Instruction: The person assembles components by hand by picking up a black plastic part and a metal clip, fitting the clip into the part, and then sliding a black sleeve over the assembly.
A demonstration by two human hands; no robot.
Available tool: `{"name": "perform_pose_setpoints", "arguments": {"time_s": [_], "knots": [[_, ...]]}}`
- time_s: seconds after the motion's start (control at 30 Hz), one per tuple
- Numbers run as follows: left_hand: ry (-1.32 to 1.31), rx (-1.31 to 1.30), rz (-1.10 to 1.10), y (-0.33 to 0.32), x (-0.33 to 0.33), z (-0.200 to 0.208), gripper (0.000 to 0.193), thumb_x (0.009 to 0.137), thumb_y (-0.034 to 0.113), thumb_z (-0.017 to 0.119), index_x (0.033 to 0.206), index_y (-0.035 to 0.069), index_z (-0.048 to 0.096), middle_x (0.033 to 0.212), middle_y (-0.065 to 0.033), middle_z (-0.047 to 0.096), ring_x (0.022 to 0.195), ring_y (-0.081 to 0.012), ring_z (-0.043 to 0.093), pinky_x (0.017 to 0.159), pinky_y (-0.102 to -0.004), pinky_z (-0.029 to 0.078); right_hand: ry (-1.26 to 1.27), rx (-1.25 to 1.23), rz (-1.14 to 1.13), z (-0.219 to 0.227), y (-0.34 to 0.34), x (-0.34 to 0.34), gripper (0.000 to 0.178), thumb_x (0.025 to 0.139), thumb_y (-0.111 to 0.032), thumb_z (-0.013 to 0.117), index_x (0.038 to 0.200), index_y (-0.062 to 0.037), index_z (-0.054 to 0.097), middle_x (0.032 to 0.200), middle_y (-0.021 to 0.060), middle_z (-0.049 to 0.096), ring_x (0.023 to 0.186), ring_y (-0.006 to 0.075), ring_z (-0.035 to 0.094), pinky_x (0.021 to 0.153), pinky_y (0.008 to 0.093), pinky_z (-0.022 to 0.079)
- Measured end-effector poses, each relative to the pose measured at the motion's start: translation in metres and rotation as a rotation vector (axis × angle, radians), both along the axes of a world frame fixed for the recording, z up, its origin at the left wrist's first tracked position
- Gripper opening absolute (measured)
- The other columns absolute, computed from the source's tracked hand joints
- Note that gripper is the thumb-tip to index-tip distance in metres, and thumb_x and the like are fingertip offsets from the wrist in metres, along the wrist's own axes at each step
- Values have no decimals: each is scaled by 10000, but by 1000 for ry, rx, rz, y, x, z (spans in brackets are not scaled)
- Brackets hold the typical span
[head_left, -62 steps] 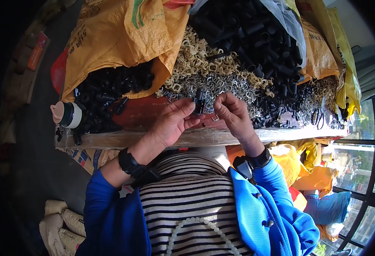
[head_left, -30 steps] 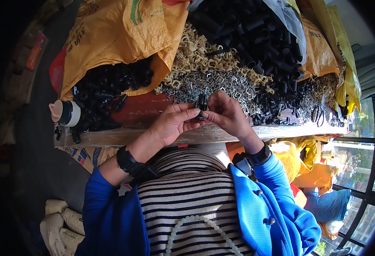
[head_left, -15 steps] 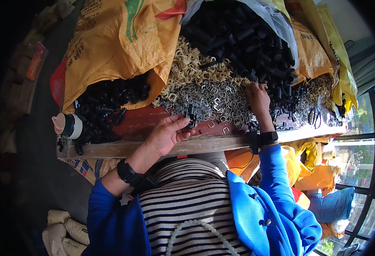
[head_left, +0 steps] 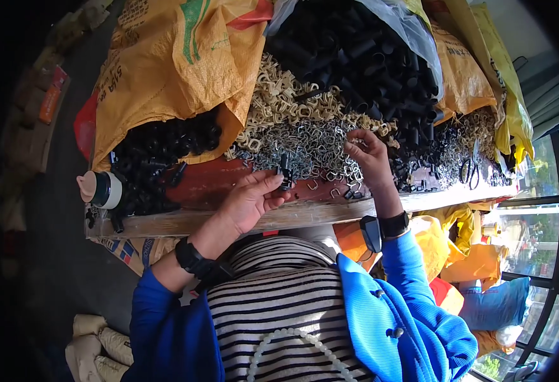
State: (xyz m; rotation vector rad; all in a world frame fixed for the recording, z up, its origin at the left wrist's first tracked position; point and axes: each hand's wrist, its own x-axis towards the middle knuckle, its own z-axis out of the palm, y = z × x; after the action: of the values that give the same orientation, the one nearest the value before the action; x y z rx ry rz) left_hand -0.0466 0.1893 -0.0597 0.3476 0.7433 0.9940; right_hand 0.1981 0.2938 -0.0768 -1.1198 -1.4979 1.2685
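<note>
My left hand (head_left: 254,196) pinches a small black plastic fitting (head_left: 285,170) between thumb and fingers, upright above the near edge of the worktable. My right hand (head_left: 370,158) is over the right side of a heap of U-shaped metal clips (head_left: 321,148), its thumb and fingertips drawn together. Whatever those fingertips hold is too small to make out. Behind the clips lies a heap of cream-coloured plastic pieces (head_left: 279,95). Farther back, black tubular parts (head_left: 362,57) spill from a clear plastic bag (head_left: 429,48).
An orange woven sack (head_left: 171,70) at the left opens onto black parts (head_left: 155,149). A lidded cup (head_left: 104,190) stands at the table's left corner. Scissors (head_left: 470,172) lie at the right among small parts. The wooden table edge (head_left: 273,219) runs before me.
My right hand has moved left and slightly nearer, from the cream pieces beside the black tubes to above the metal clips. My left hand stays in place with the fitting.
</note>
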Motion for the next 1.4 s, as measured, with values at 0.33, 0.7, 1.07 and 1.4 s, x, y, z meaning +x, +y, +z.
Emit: {"name": "perform_pose_setpoints", "arguments": {"time_s": [0.33,0.7,1.07,1.4], "knots": [[-5,-3,11,-2,-3,-1,163,805,123,500,935,31,537,849,-86,577,701,-126,554,602,-204,476,329,-302,205,27,-28,-36,156,780,-84,540,908,-18,479,827,41,552,651,86,530,577,189,433],[-54,25,-7,-4,0,2,162,798,113,512,939,37,536,827,-48,579,710,-126,571,605,-200,477,288,-233,469,39,-51,-71,193,750,-103,590,862,-8,465,730,20,505,591,66,497,521,176,418],[-107,57,-12,-5,2,1,177,786,137,534,935,42,539,839,-47,578,758,-143,578,632,-194,482,42,221,364,41,-60,-83,183,723,-147,626,779,-15,513,742,28,519,599,63,498,482,173,399],[-99,65,3,-5,5,2,186,789,131,529,954,46,540,865,-38,578,763,-140,577,640,-194,482,-46,396,311,39,-61,-84,162,748,-124,593,830,-6,517,794,34,478,692,97,450,619,213,373]]}}
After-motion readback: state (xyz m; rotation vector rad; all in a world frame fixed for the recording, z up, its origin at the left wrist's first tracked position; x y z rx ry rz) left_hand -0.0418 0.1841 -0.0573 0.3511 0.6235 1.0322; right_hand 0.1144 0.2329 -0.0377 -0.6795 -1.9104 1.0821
